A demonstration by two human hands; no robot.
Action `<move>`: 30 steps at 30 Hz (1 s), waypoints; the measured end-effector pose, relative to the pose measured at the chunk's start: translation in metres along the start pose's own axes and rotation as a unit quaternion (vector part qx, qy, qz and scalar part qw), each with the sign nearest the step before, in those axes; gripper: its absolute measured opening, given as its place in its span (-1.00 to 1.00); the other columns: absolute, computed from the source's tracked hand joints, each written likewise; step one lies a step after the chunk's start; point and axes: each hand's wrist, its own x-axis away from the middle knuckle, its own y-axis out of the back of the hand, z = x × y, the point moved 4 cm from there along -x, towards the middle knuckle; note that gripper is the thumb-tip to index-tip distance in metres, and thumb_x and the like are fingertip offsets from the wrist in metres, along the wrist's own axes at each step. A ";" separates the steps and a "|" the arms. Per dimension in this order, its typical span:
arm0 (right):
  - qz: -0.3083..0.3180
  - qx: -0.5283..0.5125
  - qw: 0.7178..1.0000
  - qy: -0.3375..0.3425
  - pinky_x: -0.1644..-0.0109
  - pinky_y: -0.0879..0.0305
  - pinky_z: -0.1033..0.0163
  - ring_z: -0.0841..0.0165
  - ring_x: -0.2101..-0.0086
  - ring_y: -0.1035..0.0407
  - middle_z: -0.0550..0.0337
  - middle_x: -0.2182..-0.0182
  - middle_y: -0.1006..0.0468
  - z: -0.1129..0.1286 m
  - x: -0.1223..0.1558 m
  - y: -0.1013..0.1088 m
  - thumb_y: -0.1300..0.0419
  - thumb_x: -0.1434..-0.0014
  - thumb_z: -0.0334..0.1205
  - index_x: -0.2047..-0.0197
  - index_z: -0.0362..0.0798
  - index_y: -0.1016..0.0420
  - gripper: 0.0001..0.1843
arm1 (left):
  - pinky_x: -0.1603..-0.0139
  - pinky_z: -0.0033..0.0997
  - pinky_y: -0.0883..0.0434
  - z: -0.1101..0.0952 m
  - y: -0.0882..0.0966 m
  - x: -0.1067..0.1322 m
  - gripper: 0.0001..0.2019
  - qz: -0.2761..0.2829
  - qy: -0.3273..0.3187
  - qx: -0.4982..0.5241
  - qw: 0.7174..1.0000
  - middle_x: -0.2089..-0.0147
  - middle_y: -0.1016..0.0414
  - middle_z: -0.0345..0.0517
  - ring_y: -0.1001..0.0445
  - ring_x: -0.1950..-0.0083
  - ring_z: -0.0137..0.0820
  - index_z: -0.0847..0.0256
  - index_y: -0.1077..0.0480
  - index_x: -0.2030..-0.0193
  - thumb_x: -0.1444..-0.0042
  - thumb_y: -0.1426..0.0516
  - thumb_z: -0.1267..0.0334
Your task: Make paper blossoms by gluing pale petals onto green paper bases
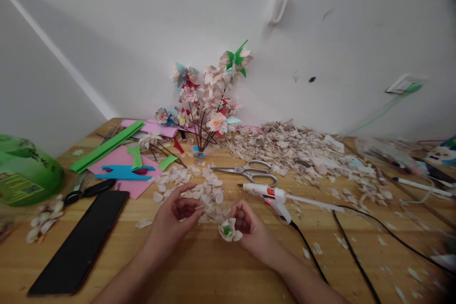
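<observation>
My right hand [249, 225] is closed around a small half-made flower [228, 230] of pale petals with a green centre, held just above the wooden table [199, 266]. My left hand [176, 213] is curled, palm up, and pinches a single pale petal [198, 207] between thumb and fingers, a short way left of the flower. Just beyond both hands lies a loose heap of pale petals [199, 190].
A white glue gun [272, 197] with its black cord lies right of my hands, scissors [251, 172] behind it. A bouquet of paper flowers [208, 99] stands by the wall. Coloured paper sheets [124, 161], a black phone [83, 240] and a green container [24, 171] lie left; shell scraps [299, 147] spread right.
</observation>
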 end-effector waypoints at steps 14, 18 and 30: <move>-0.023 0.181 0.980 0.084 0.27 -0.29 0.29 0.40 0.37 -0.36 0.28 0.43 -0.42 0.009 0.009 0.002 -0.19 0.03 -0.42 0.39 0.01 -0.22 -0.79 | 0.28 -0.46 -0.39 0.002 -0.005 0.002 -0.51 0.038 -0.042 -0.037 0.998 0.40 -0.51 -0.21 -0.47 0.35 -0.45 0.16 -0.16 -0.01 0.09 -0.19 0.32; -0.032 0.306 0.932 0.190 0.19 -0.32 0.18 0.33 0.30 -0.42 0.16 0.36 -0.49 0.015 0.018 0.004 -0.09 -0.08 -0.45 0.32 0.00 -0.28 -0.85 | 0.20 -0.44 -0.39 -0.003 -0.009 0.011 -0.51 0.080 -0.107 -0.106 0.985 0.34 -0.51 -0.25 -0.48 0.30 -0.46 0.04 -0.11 -0.06 0.02 -0.13 0.39; -0.011 0.423 0.828 0.367 0.19 -0.37 0.13 0.29 0.29 -0.47 0.19 0.34 -0.55 0.030 0.028 -0.006 -0.03 0.02 -0.58 0.20 0.11 -0.26 -0.59 | 0.21 -0.45 -0.40 -0.019 -0.013 0.029 -0.50 0.143 -0.191 -0.213 0.947 0.29 -0.53 -0.24 -0.50 0.27 -0.42 -0.08 -0.17 -0.10 -0.02 -0.11 0.40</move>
